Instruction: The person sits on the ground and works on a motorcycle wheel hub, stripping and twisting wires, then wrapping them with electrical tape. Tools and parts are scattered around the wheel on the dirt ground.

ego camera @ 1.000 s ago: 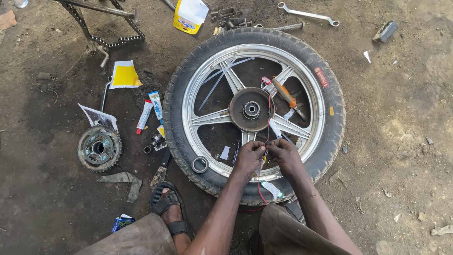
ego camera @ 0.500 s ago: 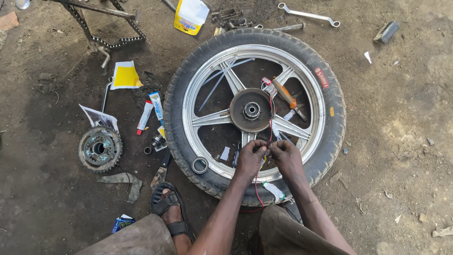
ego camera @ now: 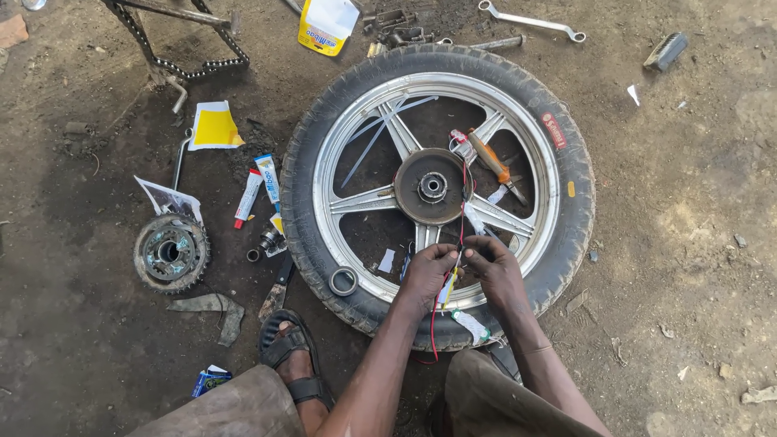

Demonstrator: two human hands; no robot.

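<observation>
Wires (ego camera: 461, 235) — thin red ones with a yellow bit — sit pinched between my fingertips over the near rim of the wheel (ego camera: 566, 210), which lies flat on the dirt. My left hand (ego camera: 429, 271) and right hand (ego camera: 494, 267) are both closed on the strands, almost touching. The red lead runs up to the hub (ego camera: 429, 188); I judge the joining is only partway, loose ends dangling below. On the spokes beyond the hub lies an orange-handled screwdriver (ego camera: 490, 162). Left of the wheel are glue tubes (ego camera: 257, 188) and a sprocket (ego camera: 170, 252) — beyond its far edge, a spanner (ego camera: 530, 20).
</observation>
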